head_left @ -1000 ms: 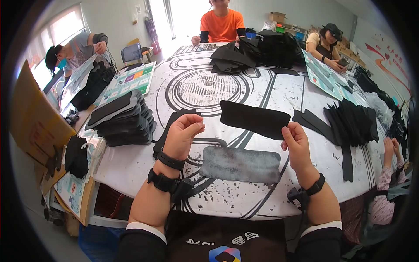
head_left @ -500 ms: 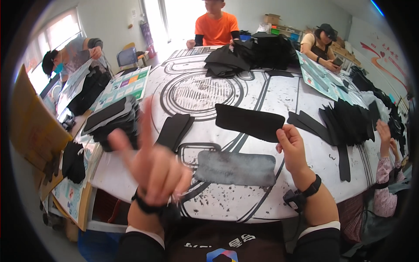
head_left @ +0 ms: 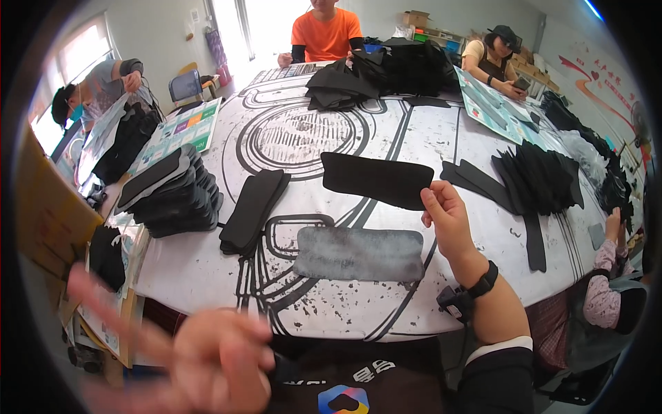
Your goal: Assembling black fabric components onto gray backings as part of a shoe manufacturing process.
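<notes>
The strip is plain black, the panel mottled grey

A matte black, flat oblong piece of sheet material with rounded corners is pinched at its lower right corner, its body extending leftward from the grip, the far end slightly higher in view, the broad face unfolded and smooth.

Free tabletop before grey panel

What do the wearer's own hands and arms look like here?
The left hand and right hand are ungloved. On the right wrist: a black strap and small dark box. The right sleeve is black, edged white. Left wrist and sleeve: unclear.
</notes>
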{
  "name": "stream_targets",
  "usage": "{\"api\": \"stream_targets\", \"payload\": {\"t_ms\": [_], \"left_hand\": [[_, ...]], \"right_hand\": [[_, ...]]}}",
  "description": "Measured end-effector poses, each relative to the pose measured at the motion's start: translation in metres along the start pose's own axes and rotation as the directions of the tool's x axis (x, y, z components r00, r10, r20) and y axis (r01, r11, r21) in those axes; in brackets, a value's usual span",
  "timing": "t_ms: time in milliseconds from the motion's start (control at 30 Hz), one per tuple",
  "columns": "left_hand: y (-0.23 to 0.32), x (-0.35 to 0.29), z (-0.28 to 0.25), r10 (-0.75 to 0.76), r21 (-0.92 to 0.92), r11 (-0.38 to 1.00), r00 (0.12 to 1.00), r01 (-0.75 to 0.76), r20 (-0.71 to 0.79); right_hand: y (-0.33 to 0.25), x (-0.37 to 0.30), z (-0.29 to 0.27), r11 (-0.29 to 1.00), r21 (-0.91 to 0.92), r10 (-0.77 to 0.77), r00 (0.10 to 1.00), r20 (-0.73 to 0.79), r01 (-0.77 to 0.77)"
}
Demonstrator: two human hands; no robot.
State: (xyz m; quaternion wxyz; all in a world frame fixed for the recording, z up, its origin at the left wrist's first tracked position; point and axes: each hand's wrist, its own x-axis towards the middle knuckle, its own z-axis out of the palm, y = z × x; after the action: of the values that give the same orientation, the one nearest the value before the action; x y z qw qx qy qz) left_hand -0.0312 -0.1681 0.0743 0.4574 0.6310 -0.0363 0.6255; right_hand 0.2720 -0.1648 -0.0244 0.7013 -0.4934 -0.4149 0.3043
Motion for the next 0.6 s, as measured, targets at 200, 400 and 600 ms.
{"api": "stream_targets", "payload": {"t_ms": [200, 400, 600], "left_hand": [[-0.009, 0.000, -0.004, -0.213, -0.426, 0.865, 0.963, 0.263, 0.163], [-0.005, -0.011, -0.005, -0.139, -0.493, 0.855, 0.987, 0.160, 0.080], [0.001, 0.012, 0.006, -0.520, 0.560, 0.759, 0.826, 0.331, 0.216]], "right_hand": [[0.004, -0.003, -0.002, 1.000, -0.010, 0.005, 1.000, 0.008, -0.004], [0.003, 0.001, 0.008, 0.999, 0.038, 0.012, 0.999, 0.034, -0.013], [0.008, 0.002, 0.002, 0.999, -0.046, 0.006, 1.000, 0.006, -0.006]]}}
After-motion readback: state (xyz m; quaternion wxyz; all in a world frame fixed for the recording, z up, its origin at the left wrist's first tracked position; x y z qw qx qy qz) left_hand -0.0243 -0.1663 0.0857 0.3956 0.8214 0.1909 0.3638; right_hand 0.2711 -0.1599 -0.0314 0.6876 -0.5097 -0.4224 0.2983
